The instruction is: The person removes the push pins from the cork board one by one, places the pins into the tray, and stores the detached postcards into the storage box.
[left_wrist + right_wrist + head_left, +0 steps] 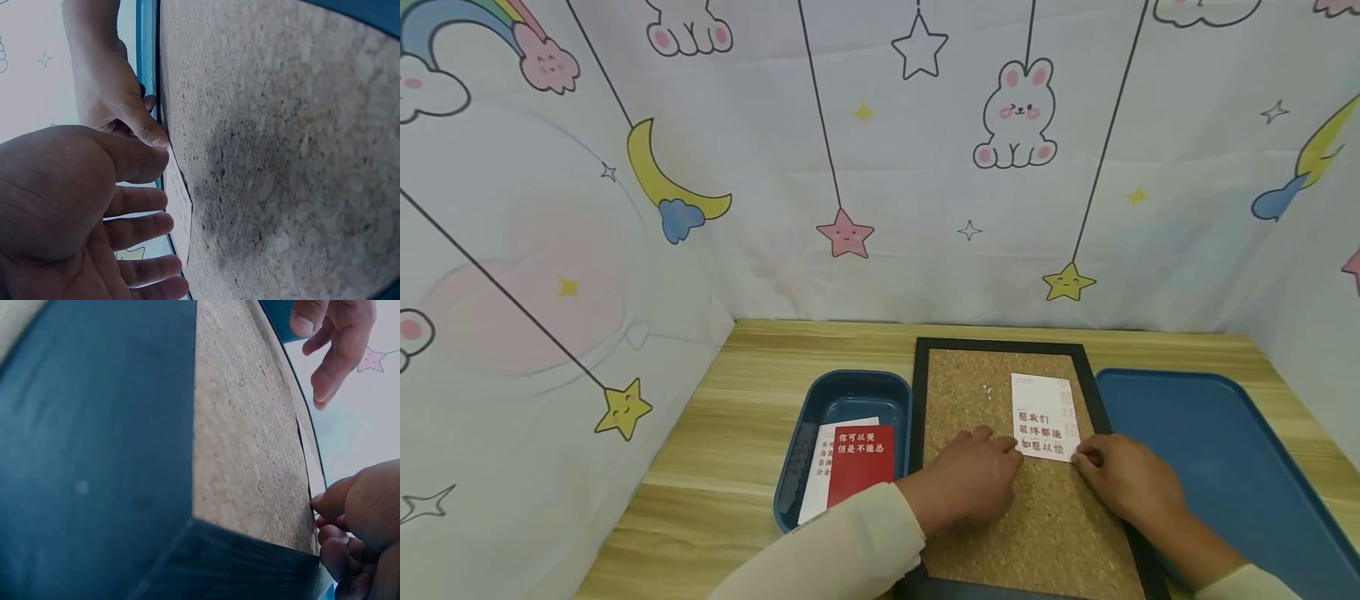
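A white card (1043, 415) with red characters lies on the cork board (992, 392) inside its black frame (919, 400). My left hand (1000, 448) rests on the cork with relaxed fingers, its fingertips touching the card's lower left corner. My right hand (1086, 457) pinches the card's lower right corner. In the left wrist view my left hand (147, 206) hangs loose beside the card's edge (181, 206), and the right hand's fingertips (152, 133) meet that edge. In the right wrist view my right hand (320, 503) nips the card's thin edge (310, 464) against the cork board (244, 425).
A small blue tray (850, 393) left of the board holds a red card (861, 462) over a white one (816, 475). A large blue tray (1217, 450) lies to the right. Cartoon-printed cloth walls (880, 167) enclose the wooden table (730, 433) on three sides.
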`<state>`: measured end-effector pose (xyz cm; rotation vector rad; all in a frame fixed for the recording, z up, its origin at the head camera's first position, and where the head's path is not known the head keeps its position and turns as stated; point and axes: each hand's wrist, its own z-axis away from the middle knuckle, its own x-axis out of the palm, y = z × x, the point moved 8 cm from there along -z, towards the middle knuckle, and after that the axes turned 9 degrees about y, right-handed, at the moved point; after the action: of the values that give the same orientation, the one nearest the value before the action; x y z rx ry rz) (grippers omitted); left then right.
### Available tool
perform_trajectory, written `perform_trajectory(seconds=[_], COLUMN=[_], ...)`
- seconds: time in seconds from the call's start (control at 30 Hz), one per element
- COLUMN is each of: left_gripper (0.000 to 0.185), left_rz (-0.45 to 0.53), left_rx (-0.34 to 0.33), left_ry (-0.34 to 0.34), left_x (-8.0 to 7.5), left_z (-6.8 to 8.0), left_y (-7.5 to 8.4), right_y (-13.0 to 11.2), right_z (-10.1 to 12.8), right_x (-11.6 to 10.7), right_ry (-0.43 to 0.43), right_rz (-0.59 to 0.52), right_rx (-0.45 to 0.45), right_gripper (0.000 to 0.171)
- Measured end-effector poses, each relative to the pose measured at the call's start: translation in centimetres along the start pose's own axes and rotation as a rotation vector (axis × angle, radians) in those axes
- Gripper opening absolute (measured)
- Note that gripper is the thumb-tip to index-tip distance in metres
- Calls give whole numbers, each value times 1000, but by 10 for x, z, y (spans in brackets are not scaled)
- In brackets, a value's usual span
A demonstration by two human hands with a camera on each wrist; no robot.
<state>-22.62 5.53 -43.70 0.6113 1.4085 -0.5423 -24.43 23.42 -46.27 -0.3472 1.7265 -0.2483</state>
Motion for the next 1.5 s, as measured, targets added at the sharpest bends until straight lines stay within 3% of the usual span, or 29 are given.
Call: perform_trajectory(seconds=[0.37, 0.83, 1.5], left_gripper=[40, 42, 49], left_rz=[-30, -65, -31], left_rx=[0, -9, -38], left_ry=[-1, -49, -120], left_x=[7, 14, 21], left_z=[-5, -11, -16], left_y=[0, 4, 4], right_y=[1, 0, -3], right_z=[-1, 0, -1], right_x=[1, 1, 1], right_ry=[-15, -4, -1], right_rz=[-3, 6, 27], right_rx=[19, 19, 4], right_gripper=[14, 14, 10])
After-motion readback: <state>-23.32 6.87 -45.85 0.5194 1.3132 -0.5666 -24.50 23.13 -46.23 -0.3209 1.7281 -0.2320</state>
